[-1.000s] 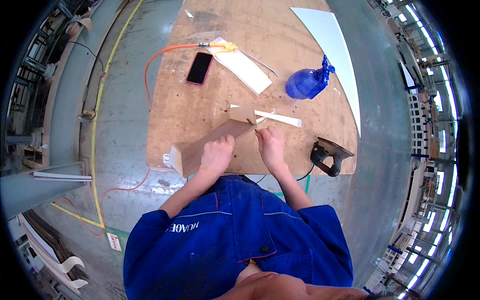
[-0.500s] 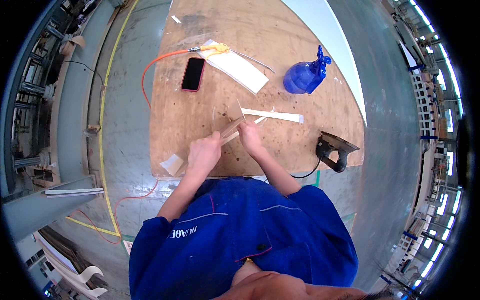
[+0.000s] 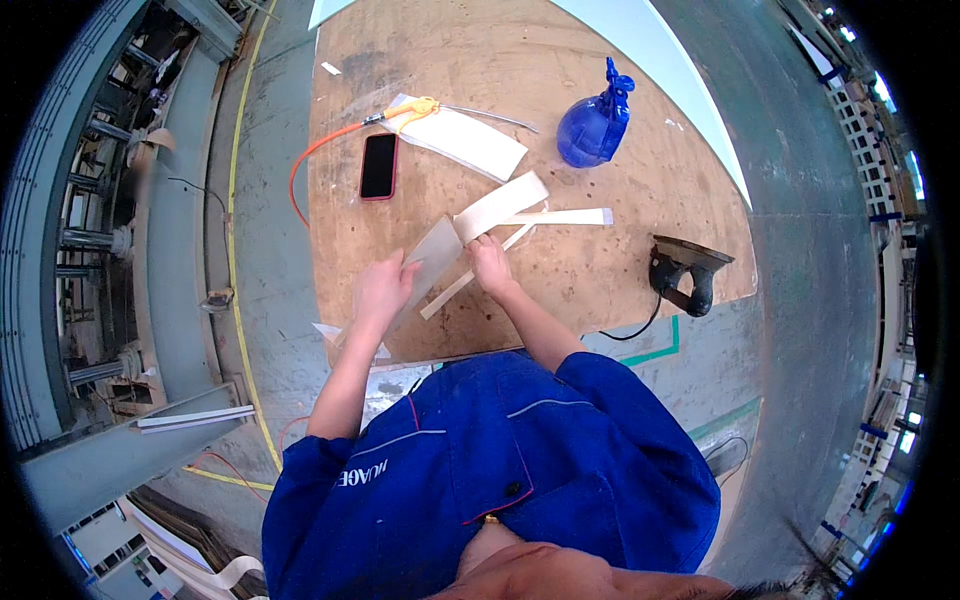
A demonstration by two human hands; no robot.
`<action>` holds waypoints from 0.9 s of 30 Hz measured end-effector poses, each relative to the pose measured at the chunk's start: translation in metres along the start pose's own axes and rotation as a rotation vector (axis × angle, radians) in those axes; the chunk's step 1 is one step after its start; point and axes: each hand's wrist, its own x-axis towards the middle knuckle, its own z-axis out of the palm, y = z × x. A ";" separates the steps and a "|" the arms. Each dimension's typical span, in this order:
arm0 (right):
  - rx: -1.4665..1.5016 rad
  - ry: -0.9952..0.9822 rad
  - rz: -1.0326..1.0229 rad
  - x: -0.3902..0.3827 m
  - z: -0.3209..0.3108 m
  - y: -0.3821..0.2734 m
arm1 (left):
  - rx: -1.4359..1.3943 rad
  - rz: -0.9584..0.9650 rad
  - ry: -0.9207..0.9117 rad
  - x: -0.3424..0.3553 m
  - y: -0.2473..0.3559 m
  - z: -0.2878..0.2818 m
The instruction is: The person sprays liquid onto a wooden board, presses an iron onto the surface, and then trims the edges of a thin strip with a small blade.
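Observation:
My left hand (image 3: 383, 288) is closed on the edge of a wide, pale strip (image 3: 432, 252) that looks like thin veneer or paper. My right hand (image 3: 489, 264) pinches the same strip near its bend. From the bend, the far part (image 3: 505, 203) curls up to the right, while the near part runs down under my left hand toward the table's front edge. Narrow cream strips (image 3: 570, 216) lie crossed on the wooden table (image 3: 590, 290) just beyond my right hand. My fingertips are partly hidden.
A phone (image 3: 379, 167) lies at left, by an air blow gun (image 3: 422, 106) with an orange hose on a white sheet (image 3: 465, 143). A blue spray bottle (image 3: 592, 122) stands at the back. A black iron (image 3: 688, 272) with a cord rests near the right edge.
The strip has turned from nearly edge-on to showing its broad faces, and its far part now extends right. My left hand has shifted left, away from my right hand. The whole view has shifted slightly.

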 end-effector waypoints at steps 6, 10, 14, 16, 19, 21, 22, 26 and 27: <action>0.037 0.069 -0.028 -0.009 -0.006 0.004 | 0.047 0.034 0.023 0.012 -0.004 -0.007; 0.043 0.101 -0.034 -0.021 -0.017 0.000 | 0.025 0.026 0.026 0.011 -0.009 -0.003; 0.005 0.020 -0.046 -0.023 -0.013 0.010 | 0.078 0.020 0.017 0.009 0.000 -0.006; 0.005 0.019 -0.047 -0.021 -0.005 0.013 | 0.071 0.026 0.016 0.009 -0.001 -0.006; 0.028 0.015 -0.041 -0.023 0.000 0.012 | 0.077 0.055 0.036 0.007 -0.005 -0.006; 0.020 0.059 -0.049 -0.025 0.004 0.017 | 0.063 0.048 0.038 0.008 -0.005 -0.005; 0.001 0.104 -0.061 -0.021 0.009 0.024 | 0.045 0.026 0.031 0.011 -0.004 -0.004; 0.090 0.209 -0.130 -0.028 0.011 0.024 | 0.029 0.015 0.009 0.017 -0.009 -0.015; 0.078 0.191 -0.109 -0.032 0.007 0.020 | -0.021 -0.007 0.000 0.018 -0.018 -0.013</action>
